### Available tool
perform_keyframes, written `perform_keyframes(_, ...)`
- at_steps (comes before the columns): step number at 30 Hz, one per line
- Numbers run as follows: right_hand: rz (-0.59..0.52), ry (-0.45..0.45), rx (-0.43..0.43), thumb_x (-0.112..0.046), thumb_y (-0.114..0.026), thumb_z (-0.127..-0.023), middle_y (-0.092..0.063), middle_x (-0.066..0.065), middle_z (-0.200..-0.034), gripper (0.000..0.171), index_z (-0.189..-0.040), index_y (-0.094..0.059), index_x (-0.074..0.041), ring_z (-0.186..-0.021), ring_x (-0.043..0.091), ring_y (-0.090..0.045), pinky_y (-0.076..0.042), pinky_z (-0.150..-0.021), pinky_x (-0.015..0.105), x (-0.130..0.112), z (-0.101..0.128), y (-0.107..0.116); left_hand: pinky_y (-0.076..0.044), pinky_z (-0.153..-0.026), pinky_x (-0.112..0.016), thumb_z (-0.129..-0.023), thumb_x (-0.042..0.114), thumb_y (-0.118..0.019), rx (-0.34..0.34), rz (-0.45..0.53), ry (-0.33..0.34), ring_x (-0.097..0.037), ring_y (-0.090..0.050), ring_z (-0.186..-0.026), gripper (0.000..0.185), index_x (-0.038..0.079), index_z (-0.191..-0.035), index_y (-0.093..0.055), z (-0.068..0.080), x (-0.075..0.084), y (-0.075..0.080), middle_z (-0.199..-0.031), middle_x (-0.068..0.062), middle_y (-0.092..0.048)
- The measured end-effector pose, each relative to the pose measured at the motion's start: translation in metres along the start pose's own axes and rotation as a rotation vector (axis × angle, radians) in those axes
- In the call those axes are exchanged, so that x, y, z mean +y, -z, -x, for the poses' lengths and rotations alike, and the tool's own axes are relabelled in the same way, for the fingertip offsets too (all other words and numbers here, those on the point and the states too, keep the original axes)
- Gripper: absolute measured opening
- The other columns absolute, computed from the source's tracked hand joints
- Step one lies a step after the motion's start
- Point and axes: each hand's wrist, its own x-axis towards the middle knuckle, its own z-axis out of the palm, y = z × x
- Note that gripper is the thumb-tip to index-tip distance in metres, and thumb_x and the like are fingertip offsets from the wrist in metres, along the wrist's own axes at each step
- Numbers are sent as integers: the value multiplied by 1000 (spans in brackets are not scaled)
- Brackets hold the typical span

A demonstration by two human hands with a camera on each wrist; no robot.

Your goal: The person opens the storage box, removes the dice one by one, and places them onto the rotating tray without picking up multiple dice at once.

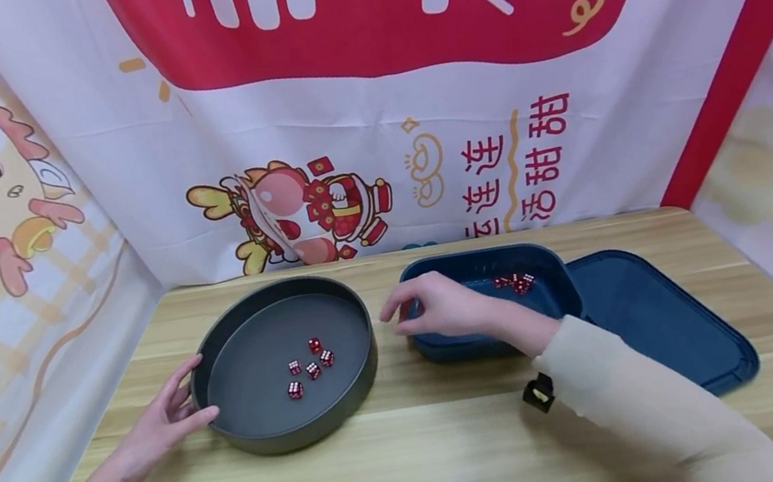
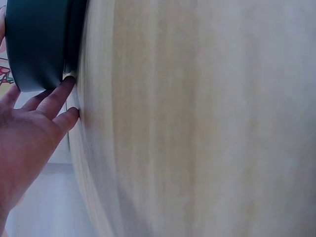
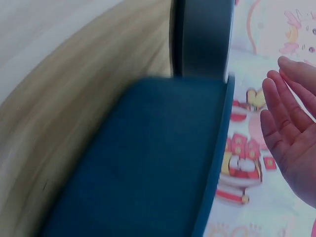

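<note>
My left hand (image 1: 160, 420) rests against the left side of a round dark grey pan (image 1: 296, 436), fingers spread and thumb near the rim. In the left wrist view, fingertips touch the lower part of the pan's wall (image 2: 37, 44). Several red dice (image 1: 313, 371) with white pips lie on the pan's floor, right of its middle. Above the left end of a dark blue rectangular box (image 1: 487, 254) hovers my right hand (image 1: 442, 305). Its fingers bend loosely, and nothing shows between them in the right wrist view. More red dice (image 1: 519, 282) lie inside the box, partly behind the forearm.
A dark blue lid (image 1: 660, 316) lies flat at the box's right, touching or very near it. Pan, box and lid share a wooden table (image 1: 408, 473). Printed cloth (image 1: 157, 184) hangs behind the table and at both sides.
</note>
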Motion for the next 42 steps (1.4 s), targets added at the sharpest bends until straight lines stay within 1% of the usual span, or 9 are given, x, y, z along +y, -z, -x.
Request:
perform_keyframes(3,25,-22,34,-14,-74,-88,-68,-4,-100,19,-107,-74,-14,-83,9,-59,-53,-75,27,9,13,11,-25,-102,-59,-95,15,-64,1,-2,2,-59,-21,-132,87,17,-157,-3,0,0,0,-151,-39,-10)
perform_keyframes(8,50,-83,96,-15,-75,-87,-68,-5,-102,20,-108,-73,-14,-76,14,-56,-51,-68,30,26,34,29,-24,-102,-59,-95,16,-64,1,-6,1,-58,-21,-133,87,18,-157,-3,0,-2,1,-152,-38,-9)
perform_keyframes(12,68,-137,123,-15,-75,-86,-68,-3,-99,23,-109,-72,-12,-76,15,-57,-51,-67,31,39,51,39,-24,-102,-59,-95,16,-64,1,-1,1,-58,-21,-132,88,17,-157,-2,1,-1,1,-151,-38,-9)
perform_keyframes(17,94,-189,151,-13,-76,-85,-67,0,-95,27,-112,-71,-9,-79,14,-57,-51,-70,31,57,71,47,-25,-102,-58,-95,15,-65,3,0,3,-58,-22,-132,88,17,-157,-3,1,0,0,-151,-38,-10)
perform_keyframes(22,133,-217,166,-12,-76,-85,-67,1,-95,31,-114,-69,-8,-80,14,-58,-51,-68,32,70,84,49,-28,-101,-55,-94,14,-65,5,-4,-17,-58,-23,-132,88,16,-157,-3,1,-1,0,-151,-39,-11)
perform_keyframes(26,128,-246,167,-12,-76,-85,-67,3,-100,34,-117,-68,-7,-85,16,-61,-52,-72,33,81,88,47,-28,-101,-55,-94,13,-65,6,-6,-18,-58,-24,-131,88,16,-157,-3,0,-2,0,-151,-39,-12)
perform_keyframes(30,110,-259,166,-11,-76,-85,-67,9,-106,38,-120,-65,-3,-90,21,-62,-54,-78,38,90,87,45,-27,-101,-57,-94,14,-65,9,-9,-15,-58,-24,-132,88,17,-157,-4,0,-3,0,-151,-39,-12)
perform_keyframes(34,108,-305,159,-11,-76,-85,-66,13,-110,41,-123,-62,0,-93,24,-62,-54,-82,42,101,85,45,-27,-101,-56,-94,16,-65,12,-18,-12,-57,-25,-132,88,18,-157,-5,0,-3,0,-151,-38,-13)
perform_keyframes(42,102,-380,122,-8,-73,-87,-66,16,-112,40,-124,-60,3,-97,27,-63,-53,-85,45,118,82,46,-25,-101,-57,-94,14,-65,12,-7,-16,-58,-23,-132,87,17,-157,-5,1,-1,0,-151,-39,-12)
